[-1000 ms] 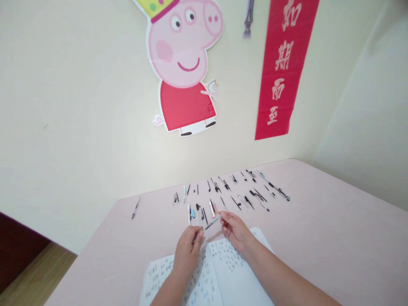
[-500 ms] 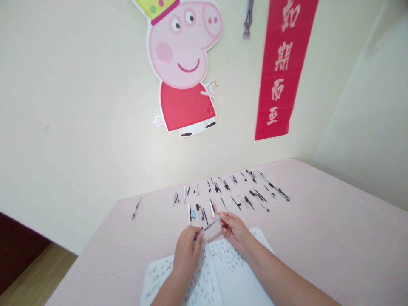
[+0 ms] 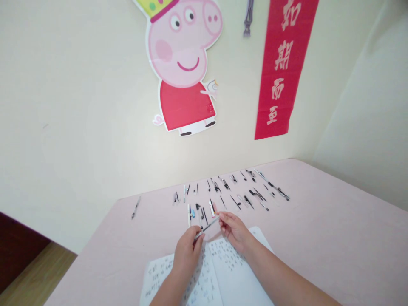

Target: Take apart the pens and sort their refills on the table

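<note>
A slim, partly clear pen is held slantwise between my two hands, above the top of an open notebook. My left hand is closed around its lower left end. With thumb and fingertips, my right hand pinches the upper right end. Whether the pen is one piece or parted inside my fingers I cannot make out. Handwriting covers the notebook's left page and the upper part of its right page. Just beyond my hands lie several dark refills, clear barrels and caps.
Rows of pen parts spread over the far part of the pink table. A single pen lies apart at the left. Behind the table, a pig cutout and a red banner are on the wall.
Both hands keep almost the same place and grip. The pen between them has shifted very slightly; nothing has been let go.
</note>
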A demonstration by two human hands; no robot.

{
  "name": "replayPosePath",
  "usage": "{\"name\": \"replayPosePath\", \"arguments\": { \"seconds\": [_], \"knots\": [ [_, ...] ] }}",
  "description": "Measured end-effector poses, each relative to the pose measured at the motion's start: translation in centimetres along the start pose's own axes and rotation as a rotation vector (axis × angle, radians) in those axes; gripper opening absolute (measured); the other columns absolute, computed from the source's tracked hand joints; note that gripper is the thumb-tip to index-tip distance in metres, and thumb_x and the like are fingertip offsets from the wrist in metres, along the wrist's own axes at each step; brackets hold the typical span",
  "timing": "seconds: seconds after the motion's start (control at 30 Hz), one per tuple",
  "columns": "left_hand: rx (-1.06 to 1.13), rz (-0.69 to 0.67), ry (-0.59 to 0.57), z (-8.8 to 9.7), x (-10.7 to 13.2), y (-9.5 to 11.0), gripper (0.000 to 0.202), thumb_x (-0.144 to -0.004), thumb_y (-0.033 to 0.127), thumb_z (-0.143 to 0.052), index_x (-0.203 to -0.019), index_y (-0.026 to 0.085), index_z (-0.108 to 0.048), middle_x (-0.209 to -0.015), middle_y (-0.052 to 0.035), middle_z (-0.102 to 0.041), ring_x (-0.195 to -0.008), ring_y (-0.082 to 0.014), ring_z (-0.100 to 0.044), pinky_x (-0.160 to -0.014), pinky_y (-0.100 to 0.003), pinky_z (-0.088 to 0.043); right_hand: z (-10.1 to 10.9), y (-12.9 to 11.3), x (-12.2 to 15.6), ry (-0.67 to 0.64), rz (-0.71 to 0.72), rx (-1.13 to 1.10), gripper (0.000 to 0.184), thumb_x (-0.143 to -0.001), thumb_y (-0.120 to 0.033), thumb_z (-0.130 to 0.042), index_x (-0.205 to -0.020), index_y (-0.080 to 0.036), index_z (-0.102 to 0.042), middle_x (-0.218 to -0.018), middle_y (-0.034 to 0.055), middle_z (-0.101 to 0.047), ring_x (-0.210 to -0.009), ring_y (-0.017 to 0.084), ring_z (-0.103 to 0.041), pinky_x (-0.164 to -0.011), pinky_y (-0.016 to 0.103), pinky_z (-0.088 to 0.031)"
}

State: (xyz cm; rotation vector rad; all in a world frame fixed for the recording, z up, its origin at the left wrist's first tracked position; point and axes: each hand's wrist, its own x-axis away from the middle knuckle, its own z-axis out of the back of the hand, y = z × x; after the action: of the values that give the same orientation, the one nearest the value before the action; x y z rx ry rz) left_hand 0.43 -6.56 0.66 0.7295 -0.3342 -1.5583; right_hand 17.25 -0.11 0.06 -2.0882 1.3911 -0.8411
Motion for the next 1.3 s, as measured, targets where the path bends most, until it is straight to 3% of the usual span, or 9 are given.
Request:
{"name": "replayPosePath", "arguments": {
  "seconds": [0.3, 0.4, 0.5, 0.6, 0.73, 1.3],
  "knots": [
    [0.057, -0.079, -0.021, 0.6, -0.2, 0.5, 0.033, -0.088, 0.034, -0.032, -0.082, 0.019, -0.061, -0.08, -0.0062, -0.061, -0.079, -0.0182, -0.057, -0.072, -0.03, -0.044, -0.1, -0.1, -0.1, 0.013, 0.006, -0.012, 0.026, -0.054, -0.027, -0.08, -0.072, -0.013, -0.069, -0.054, -0.0034, -0.056, -0.049, 0.004, -0.047, -0.045, 0.012, -0.036],
    [0.054, -0.046, -0.018, 0.4, -0.1, 0.3, 0.032, -0.088, 0.036, -0.033, -0.096, 0.019, -0.059, -0.087, -0.0067, -0.061, -0.083, -0.0186, -0.057, -0.076, -0.032, -0.044, -0.3, -0.2, 0.1, 0.015, -0.001, -0.004, 0.025, -0.054, -0.027, -0.08, -0.071, -0.014, -0.068, -0.053, -0.0036, -0.055, -0.049, 0.004, -0.047, -0.045, 0.013, -0.037],
    [0.013, 0.028, -0.028, -0.1, 0.1, -0.2, 0.033, -0.082, 0.039, -0.045, -0.107, 0.019, -0.052, -0.082, -0.0035, -0.06, -0.075, -0.0175, -0.057, -0.07, -0.031, -0.044, -0.4, -0.1, 0.2, -0.003, 0.007, 0.009, 0.024, -0.055, -0.028, -0.08, -0.071, -0.014, -0.068, -0.053, -0.0035, -0.055, -0.049, 0.004, -0.047, -0.046, 0.013, -0.036],
    [-0.014, 0.037, -0.021, -0.2, 0.1, -0.3, 0.026, -0.08, 0.035, -0.048, -0.101, 0.02, -0.052, -0.076, -0.0009, -0.059, -0.069, -0.0159, -0.056, -0.065, -0.028, -0.044, -0.4, -0.1, 0.3, -0.022, 0.008, 0.038, 0.025, -0.055, -0.028, -0.08, -0.071, -0.014, -0.068, -0.053, -0.0036, -0.055, -0.048, 0.004, -0.046, -0.044, 0.014, -0.035],
    [-0.003, -0.053, -0.012, 0.1, 0.0, 0.0, 0.02, -0.082, 0.032, -0.043, -0.087, 0.02, -0.057, -0.077, -0.003, -0.06, -0.071, -0.0166, -0.057, -0.066, -0.028, -0.044, -0.3, 0.0, 0.3, -0.036, -0.001, 0.057, 0.026, -0.055, -0.029, -0.08, -0.072, -0.014, -0.069, -0.054, -0.0033, -0.056, -0.049, 0.004, -0.046, -0.045, 0.014, -0.034],
    [0.028, -0.079, -0.004, 0.3, -0.3, -0.7, 0.028, -0.086, 0.033, -0.037, -0.09, 0.02, -0.061, -0.084, -0.0059, -0.063, -0.081, -0.0181, -0.059, -0.073, -0.031, -0.046, 0.3, -0.3, -0.3, 0.056, 0.02, -0.038, 0.025, -0.055, -0.027, -0.08, -0.072, -0.015, -0.067, -0.053, -0.004, -0.055, -0.049, 0.004, -0.047, -0.044, 0.014, -0.036]
  ]
}}
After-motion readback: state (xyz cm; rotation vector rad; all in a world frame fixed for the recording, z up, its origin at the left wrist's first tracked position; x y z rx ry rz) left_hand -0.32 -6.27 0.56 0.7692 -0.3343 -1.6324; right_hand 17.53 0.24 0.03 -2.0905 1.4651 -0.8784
